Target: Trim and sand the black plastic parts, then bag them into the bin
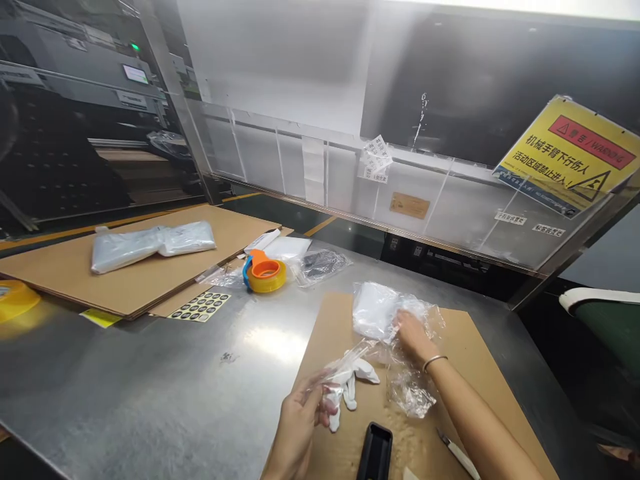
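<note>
My left hand (311, 407) is closed on a strip of clear plastic film (350, 360), its fingers partly seen through the film. Beside it a white glove (364, 371) lies on the cardboard sheet (320, 347). Farther back, my right hand (411, 328) reaches to the right side of a white plastic-wrapped bundle (374, 310); its fingertips are hidden in the clear wrap, so its grip cannot be made out. Crumpled clear film (413, 393) lies below that wrist. Nearer me are a black tray-like object (376, 451) and a slim knife-like tool (457, 455).
An orange and yellow tape dispenser (266, 275) stands on the metal table (200, 373), near a sheet of round stickers (201, 307). Stacked cardboard (125, 283) at the left bears bagged packs (155, 245). A clear panel with a yellow warning sign (570, 157) rises behind.
</note>
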{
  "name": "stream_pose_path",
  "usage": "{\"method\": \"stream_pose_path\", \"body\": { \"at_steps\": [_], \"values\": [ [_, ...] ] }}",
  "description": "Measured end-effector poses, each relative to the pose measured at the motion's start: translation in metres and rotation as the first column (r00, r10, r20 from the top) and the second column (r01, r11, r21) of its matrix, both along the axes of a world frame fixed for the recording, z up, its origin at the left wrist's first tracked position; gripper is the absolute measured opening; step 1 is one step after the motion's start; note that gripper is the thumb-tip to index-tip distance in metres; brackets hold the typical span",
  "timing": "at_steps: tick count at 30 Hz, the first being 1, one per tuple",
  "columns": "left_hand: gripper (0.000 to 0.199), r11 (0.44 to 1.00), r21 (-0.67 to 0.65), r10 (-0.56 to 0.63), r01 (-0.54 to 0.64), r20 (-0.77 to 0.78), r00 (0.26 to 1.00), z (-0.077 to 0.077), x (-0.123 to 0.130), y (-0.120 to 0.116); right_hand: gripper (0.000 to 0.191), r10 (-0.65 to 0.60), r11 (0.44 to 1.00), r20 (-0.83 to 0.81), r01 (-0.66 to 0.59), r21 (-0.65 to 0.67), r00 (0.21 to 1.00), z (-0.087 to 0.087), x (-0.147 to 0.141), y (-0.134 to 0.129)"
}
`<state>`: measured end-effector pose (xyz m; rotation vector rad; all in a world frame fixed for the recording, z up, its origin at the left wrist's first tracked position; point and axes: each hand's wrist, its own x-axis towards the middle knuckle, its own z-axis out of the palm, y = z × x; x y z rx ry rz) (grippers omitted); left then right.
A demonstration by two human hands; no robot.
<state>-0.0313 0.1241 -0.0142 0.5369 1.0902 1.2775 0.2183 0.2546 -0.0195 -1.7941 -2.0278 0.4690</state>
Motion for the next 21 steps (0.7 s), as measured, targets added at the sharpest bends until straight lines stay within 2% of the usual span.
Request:
{"method": "stream_pose_path", "body": {
  "at_steps": [2,4,8,11,15,21],
  "values": [
    [0.046,0.999,-0.012,-0.039,0.039,0.014,0.999,0.004,-0.003,-0.003,0.029,-0.004,1.000,0.076,0.004,0.002,0.997,0.005,-0.003,0.010],
    [0.045,0.997,-0.010,-0.080,0.080,0.025,0.996,0.006,-0.006,-0.006,0.031,0.004,1.000,0.114,-0.003,-0.010,0.993,0.010,-0.006,0.009],
    [0.045,0.984,-0.037,-0.171,0.172,0.011,0.985,0.005,-0.010,-0.011,0.027,0.069,0.995,0.076,-0.063,-0.080,0.995,0.024,-0.009,-0.021],
    [0.044,0.974,-0.069,-0.217,0.217,0.010,0.976,0.001,-0.011,-0.014,0.024,0.074,0.988,-0.050,-0.080,-0.130,0.996,0.040,-0.012,-0.053],
    [0.036,0.954,-0.057,-0.294,0.295,0.027,0.955,-0.003,-0.010,-0.021,0.041,0.116,0.956,-0.324,-0.194,-0.219,0.939,0.051,-0.030,-0.094],
    [0.029,0.929,-0.090,-0.347,0.360,0.135,0.928,-0.006,-0.016,-0.034,0.058,0.112,0.815,-0.648,-0.442,-0.374,0.753,0.044,-0.052,-0.124]
  ]
}}
